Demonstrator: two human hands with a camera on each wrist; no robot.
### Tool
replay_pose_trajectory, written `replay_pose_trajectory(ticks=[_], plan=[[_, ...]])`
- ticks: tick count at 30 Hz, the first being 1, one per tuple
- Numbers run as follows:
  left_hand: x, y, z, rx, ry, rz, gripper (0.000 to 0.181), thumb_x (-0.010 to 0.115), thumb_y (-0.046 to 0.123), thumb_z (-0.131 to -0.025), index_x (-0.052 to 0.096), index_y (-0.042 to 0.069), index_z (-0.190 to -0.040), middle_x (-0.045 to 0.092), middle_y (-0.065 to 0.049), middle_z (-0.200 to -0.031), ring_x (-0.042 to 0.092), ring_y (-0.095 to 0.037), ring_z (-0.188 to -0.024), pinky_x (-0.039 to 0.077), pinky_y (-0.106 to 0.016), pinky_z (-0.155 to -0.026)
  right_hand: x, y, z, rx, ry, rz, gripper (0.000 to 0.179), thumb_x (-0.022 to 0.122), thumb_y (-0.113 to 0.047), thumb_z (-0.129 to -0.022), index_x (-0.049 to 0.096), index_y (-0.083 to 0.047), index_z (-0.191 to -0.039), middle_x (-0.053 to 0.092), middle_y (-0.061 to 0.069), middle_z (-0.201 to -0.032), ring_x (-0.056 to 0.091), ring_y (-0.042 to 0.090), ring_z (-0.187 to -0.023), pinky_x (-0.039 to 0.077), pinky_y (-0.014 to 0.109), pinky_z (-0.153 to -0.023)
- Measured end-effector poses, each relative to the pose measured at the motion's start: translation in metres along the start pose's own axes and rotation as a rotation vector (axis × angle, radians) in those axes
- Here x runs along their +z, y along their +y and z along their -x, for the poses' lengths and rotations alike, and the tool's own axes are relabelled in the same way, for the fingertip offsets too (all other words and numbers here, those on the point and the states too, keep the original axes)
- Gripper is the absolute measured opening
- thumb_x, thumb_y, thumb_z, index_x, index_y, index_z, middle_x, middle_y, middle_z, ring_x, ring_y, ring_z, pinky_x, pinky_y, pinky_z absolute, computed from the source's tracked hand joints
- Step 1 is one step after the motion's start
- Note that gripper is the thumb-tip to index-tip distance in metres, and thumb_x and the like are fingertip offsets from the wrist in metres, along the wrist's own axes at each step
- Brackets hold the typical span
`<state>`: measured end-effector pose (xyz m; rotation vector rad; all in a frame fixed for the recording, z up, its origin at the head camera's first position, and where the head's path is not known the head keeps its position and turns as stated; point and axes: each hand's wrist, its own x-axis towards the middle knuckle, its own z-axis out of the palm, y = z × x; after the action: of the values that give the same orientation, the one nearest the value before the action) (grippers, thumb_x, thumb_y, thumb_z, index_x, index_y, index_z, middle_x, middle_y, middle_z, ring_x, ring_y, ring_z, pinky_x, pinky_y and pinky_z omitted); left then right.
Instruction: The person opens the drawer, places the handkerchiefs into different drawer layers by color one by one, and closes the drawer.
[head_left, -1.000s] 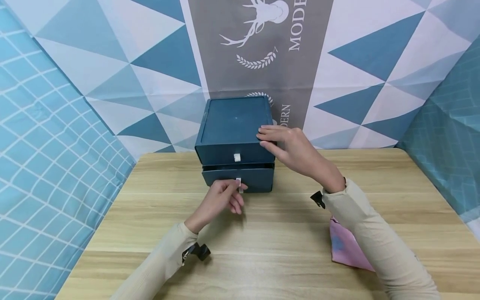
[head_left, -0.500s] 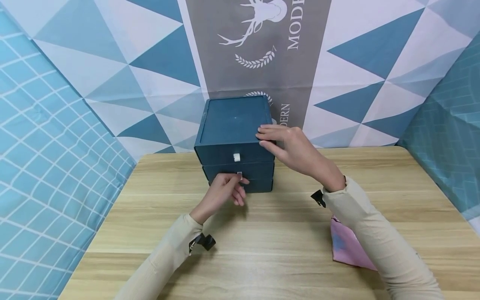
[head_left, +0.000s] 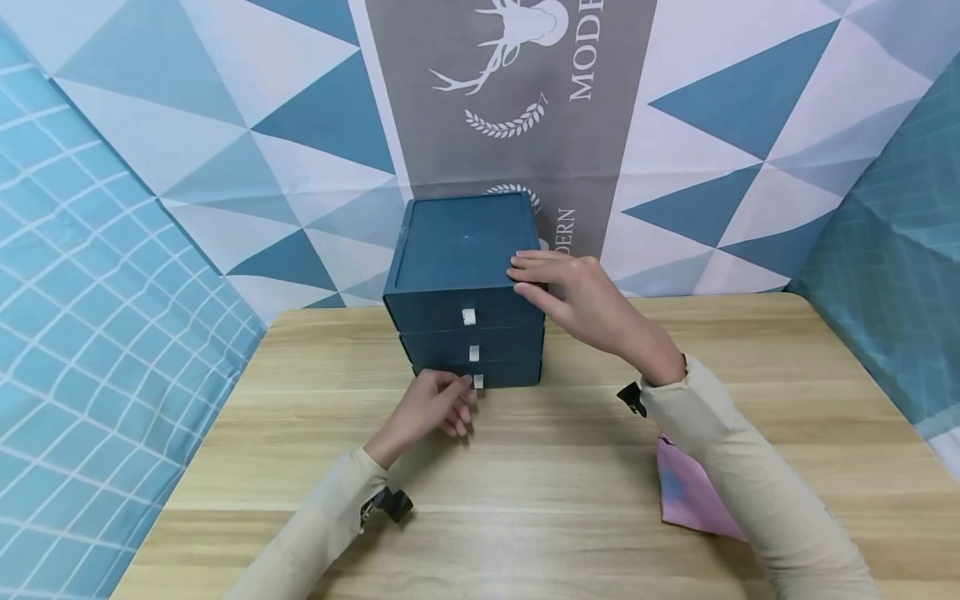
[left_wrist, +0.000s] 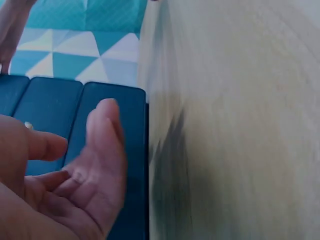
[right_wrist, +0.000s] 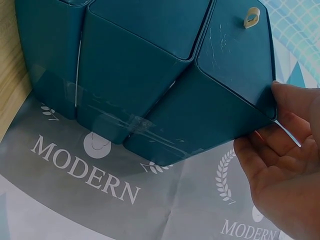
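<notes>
A dark blue three-drawer box point(head_left: 467, 242) stands at the back of the table, its fronts flush, each with a small pale pull tab. My left hand point(head_left: 426, 407) is at the bottom drawer point(head_left: 513, 375), beside its pull tab point(head_left: 478, 382). In the left wrist view, the thumb and fingers point(left_wrist: 107, 150) are apart with nothing visible between them. My right hand point(head_left: 581, 304) rests on the box's upper right front corner. From the right wrist, the thumb point(right_wrist: 295, 100) touches the front edge and the other fingers lie at the top surface.
On the wooden table point(head_left: 555, 483), a pink and blue cloth item point(head_left: 693, 492) lies partly hidden under the right forearm. Patterned sheets point(head_left: 697, 125) hang close behind the box and along both sides. A black strap mount point(head_left: 386, 505) sits at the left wrist.
The middle drawer, slightly pulled out a second ago, went in flush under my left hand. That hand then released its tab and moved down to the bottom drawer. My right hand stayed in place.
</notes>
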<state>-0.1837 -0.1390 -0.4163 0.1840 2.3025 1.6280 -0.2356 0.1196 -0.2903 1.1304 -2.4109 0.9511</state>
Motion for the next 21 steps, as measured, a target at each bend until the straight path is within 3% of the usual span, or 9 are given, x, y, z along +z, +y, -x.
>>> replay_pose_trajectory(ticks=[6,12,15,21], plan=[[-0.004,-0.011,-0.012,-0.099,-0.113,0.072,0.042,0.045,0.025,-0.107,0.065,-0.012,-0.111,0.072,-0.016,-0.075,0.067,-0.016,-0.055,0.058,-0.032,-0.054,0.001,-0.001,-0.002,-0.008,-0.001,0.001,0.028,0.064,-0.012,-0.098,0.069,-0.005,-0.125,0.061,0.012,-0.136,0.052,0.024,-0.133,0.042,0.043,-0.109],[0.005,-0.014,-0.024,-0.17,-0.202,0.248,0.042,0.042,0.023,-0.108,0.061,-0.011,-0.121,0.07,-0.007,-0.076,0.068,-0.015,-0.061,0.058,-0.029,-0.057,0.002,-0.002,-0.001,0.001,0.012,0.008,0.028,0.064,-0.015,-0.099,0.069,-0.005,-0.125,0.061,0.012,-0.135,0.052,0.024,-0.133,0.043,0.043,-0.109],[0.007,-0.015,-0.025,-0.187,-0.207,0.294,0.041,0.042,0.022,-0.108,0.061,-0.011,-0.122,0.069,-0.004,-0.075,0.067,-0.014,-0.061,0.057,-0.028,-0.058,0.003,-0.002,0.0,0.004,0.022,0.004,0.029,0.064,-0.016,-0.099,0.069,-0.005,-0.125,0.062,0.012,-0.135,0.052,0.025,-0.132,0.043,0.043,-0.109],[0.008,-0.016,-0.023,-0.177,-0.178,0.299,0.041,0.043,0.023,-0.108,0.062,-0.012,-0.118,0.061,-0.002,-0.065,0.066,-0.013,-0.059,0.057,-0.028,-0.056,0.003,-0.002,-0.002,-0.001,0.022,0.007,0.029,0.063,-0.016,-0.099,0.069,-0.005,-0.125,0.062,0.012,-0.135,0.053,0.025,-0.132,0.043,0.043,-0.108]])
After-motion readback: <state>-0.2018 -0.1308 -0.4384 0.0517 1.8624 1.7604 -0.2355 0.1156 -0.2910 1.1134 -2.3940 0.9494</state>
